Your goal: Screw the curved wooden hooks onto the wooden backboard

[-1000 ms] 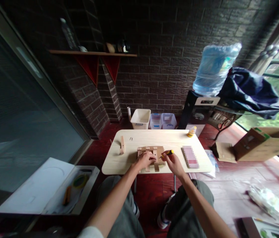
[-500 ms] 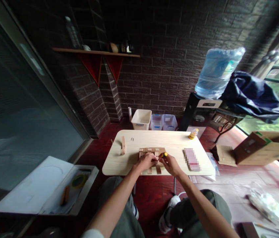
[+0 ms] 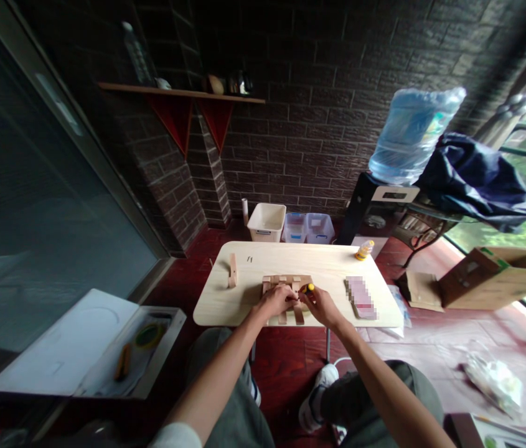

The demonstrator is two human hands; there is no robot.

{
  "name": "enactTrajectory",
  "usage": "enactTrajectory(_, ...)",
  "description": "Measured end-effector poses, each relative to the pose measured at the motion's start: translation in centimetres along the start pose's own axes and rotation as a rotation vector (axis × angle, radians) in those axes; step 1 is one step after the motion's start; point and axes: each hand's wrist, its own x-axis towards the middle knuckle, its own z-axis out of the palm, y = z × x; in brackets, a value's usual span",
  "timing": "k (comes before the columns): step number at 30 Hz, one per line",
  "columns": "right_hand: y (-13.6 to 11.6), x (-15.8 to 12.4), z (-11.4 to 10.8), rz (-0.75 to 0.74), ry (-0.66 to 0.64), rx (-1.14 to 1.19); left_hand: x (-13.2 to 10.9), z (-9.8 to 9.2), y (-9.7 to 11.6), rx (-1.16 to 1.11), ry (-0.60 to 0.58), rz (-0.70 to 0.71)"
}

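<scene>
A small wooden slatted piece point(image 3: 286, 283) lies near the front edge of a pale low table point(image 3: 328, 267). My left hand point(image 3: 274, 301) rests on top of the piece, fingers curled and pressing it down. My right hand point(image 3: 319, 305) is closed round a yellow-handled screwdriver point(image 3: 308, 288), whose tip meets the wood beside my left fingers. The two hands touch over the piece and hide its front half.
On the table: a loose wooden block point(image 3: 232, 270) at the left, two small screws point(image 3: 249, 259), a glue bottle point(image 3: 364, 250) and a pinkish flat pack point(image 3: 361, 297). White and clear bins point(image 3: 267, 222) stand behind. An open case point(image 3: 117, 354) lies on the floor, left.
My right hand moved left with the screwdriver until it met my left hand over the wooden piece. My right leg swung outward. Since half a second ago little has moved.
</scene>
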Motion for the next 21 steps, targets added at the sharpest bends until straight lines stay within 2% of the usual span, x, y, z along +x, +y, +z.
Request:
enactTrajectory(13, 0.19, -0.14, -0.11, -0.026, 0.012, -0.057, 0.24, 0.94, -0.64, 0.026, 0.012, 0.027)
enactTrajectory(21, 0.37, 0.04, 0.06, -0.02, 0.013, -0.1, 0.02, 0.3, 0.19, 0.013, 0.003, 0.016)
